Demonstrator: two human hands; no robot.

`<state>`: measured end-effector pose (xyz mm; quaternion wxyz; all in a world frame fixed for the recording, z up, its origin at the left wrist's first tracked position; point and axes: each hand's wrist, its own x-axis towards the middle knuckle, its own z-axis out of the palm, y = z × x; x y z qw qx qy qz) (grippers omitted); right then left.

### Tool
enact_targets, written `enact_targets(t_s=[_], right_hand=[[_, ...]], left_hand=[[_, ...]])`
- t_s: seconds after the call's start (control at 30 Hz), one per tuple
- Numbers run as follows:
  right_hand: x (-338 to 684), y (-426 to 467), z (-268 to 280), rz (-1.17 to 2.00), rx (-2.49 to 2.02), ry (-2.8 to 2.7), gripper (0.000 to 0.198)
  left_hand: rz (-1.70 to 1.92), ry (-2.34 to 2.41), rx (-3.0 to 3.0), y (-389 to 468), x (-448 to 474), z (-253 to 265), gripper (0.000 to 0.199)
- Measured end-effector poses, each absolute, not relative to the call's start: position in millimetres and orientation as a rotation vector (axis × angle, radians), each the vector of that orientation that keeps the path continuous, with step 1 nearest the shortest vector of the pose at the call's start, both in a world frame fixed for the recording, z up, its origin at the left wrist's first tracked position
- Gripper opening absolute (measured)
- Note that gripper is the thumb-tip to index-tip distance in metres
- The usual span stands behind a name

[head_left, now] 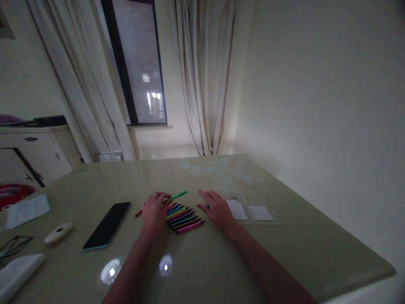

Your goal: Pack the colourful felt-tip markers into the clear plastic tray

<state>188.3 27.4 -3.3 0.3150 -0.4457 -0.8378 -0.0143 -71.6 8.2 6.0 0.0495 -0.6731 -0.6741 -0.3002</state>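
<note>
My left hand (154, 210) is closed around a green felt-tip pen (179, 195), whose bright end sticks out to the right past the fingertips. Just left of that hand the end of a red pen (138, 213) shows; the hand hides the rest. Below and right of my left fingers lies a slanted row of several coloured felt-tip pens (182, 216), side by side, with a pink pen (190, 227) nearest me. My right hand (218, 209) hovers or rests right of the row, fingers and thumb apart, holding nothing visible. Beside it lies a clear plastic case (249, 221) with white inserts.
On the table's left are a black phone (106, 226), a white oval object (58, 233), glasses (14, 245), a face mask (28, 212) and a white box-like object (19, 274). A wall borders the table's right edge; curtains (205, 84) hang behind.
</note>
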Motion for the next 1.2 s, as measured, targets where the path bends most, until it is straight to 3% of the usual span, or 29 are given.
enact_targets(t_s=[0.07, 0.2, 0.43, 0.7, 0.97, 1.2], right_hand=[[188, 27, -4, -0.041, -1.144, -2.214, 0.045], [192, 31, -5, 0.046, -1.108, -2.188, 0.019], [191, 32, -9, 0.244, -0.889, -2.091, 0.026], [190, 33, -8, 0.256, -0.789, -2.157, 0.028], [241, 58, -2, 0.131, -1.231, -1.791, 0.027], [228, 55, -13, 0.049, -1.565, -2.029, 0.025]], left_hand=[[-1.043, -1.904, -2.236, 8, -54, 6, 0.019], [-1.125, -1.815, -2.397, 5, -34, 2, 0.014], [-1.070, -1.735, -2.497, 2, -30, -5, 0.014], [-0.908, -1.654, -2.584, 0, -27, -4, 0.016], [-0.738, -2.086, -2.178, 15, -85, -6, 0.030], [-0.636, -2.306, -2.052, 25, -110, -18, 0.040]])
